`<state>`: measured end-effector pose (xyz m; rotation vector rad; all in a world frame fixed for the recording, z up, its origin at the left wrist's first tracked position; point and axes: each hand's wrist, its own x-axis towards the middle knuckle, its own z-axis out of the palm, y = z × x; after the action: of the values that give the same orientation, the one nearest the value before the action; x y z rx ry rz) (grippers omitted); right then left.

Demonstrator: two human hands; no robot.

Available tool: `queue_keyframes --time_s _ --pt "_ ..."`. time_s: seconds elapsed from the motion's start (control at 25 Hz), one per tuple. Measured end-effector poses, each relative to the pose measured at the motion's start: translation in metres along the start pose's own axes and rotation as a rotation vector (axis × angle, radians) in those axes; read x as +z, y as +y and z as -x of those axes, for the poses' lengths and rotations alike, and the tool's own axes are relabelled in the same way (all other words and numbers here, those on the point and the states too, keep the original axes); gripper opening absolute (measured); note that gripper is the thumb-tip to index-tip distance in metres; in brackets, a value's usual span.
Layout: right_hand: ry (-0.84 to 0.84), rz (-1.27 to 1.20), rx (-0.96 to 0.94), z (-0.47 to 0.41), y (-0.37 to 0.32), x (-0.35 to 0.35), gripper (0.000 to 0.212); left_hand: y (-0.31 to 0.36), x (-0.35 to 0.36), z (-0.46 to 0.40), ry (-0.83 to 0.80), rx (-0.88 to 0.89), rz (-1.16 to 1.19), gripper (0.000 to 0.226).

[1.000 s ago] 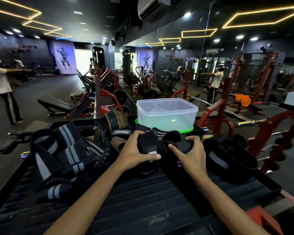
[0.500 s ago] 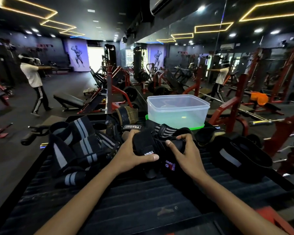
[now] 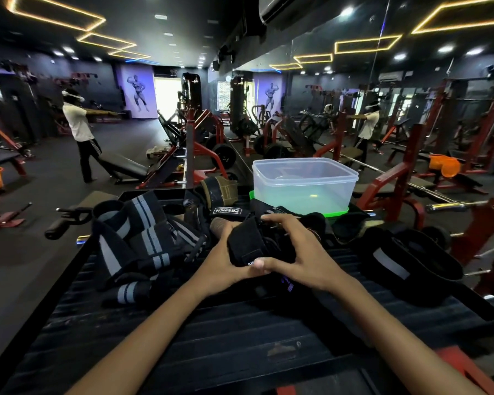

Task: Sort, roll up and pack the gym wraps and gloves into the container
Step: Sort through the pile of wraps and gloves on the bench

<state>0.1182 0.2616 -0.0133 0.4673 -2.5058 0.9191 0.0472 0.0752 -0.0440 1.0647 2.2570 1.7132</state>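
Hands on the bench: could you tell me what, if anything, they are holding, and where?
Both grip one black wrap: left hand at its near-left side, right hand over its top and right.

A single head-worn wide-angle camera is looking forward and down from the person's own eye line. It is sitting close over the dark ribbed desk point(image 3: 211, 337), which is filling the lower half of the frame, with both forearms entering from the bottom edge. The gym hall is stretching away across the upper half, its lines bowing toward the edges. No second view is sharing the scene.
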Motion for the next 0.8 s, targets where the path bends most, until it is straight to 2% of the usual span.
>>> queue_keyframes --time_s 0.08,0.2,0.28,0.4,0.52,0.68,0.8 --pt "0.026 0.028 -0.002 -0.008 -0.002 0.004 0.054 -0.001 -0.001 0.002 -0.017 -0.010 -0.002 0.086" --pt "0.092 0.036 -0.042 -0.009 0.002 0.009 0.045 -0.006 -0.004 0.008 -0.122 -0.024 -0.124 0.128" --pt "0.127 0.002 -0.061 -0.009 0.004 0.012 0.041 -0.012 -0.004 0.012 -0.180 -0.051 -0.170 0.143" --pt "0.041 -0.158 -0.056 -0.012 0.007 0.009 0.031 -0.019 -0.010 0.013 -0.103 -0.118 -0.112 0.137" --pt "-0.086 -0.319 0.003 -0.017 0.011 -0.003 0.020 -0.019 -0.025 0.008 0.038 -0.168 0.050 0.117" --pt "-0.189 -0.228 0.046 -0.021 0.015 -0.007 0.030 -0.020 -0.031 0.006 0.085 -0.135 0.044 0.099" --pt "-0.265 -0.128 0.063 -0.024 0.013 -0.005 0.017 -0.014 -0.030 0.004 0.107 -0.108 0.002 0.102"
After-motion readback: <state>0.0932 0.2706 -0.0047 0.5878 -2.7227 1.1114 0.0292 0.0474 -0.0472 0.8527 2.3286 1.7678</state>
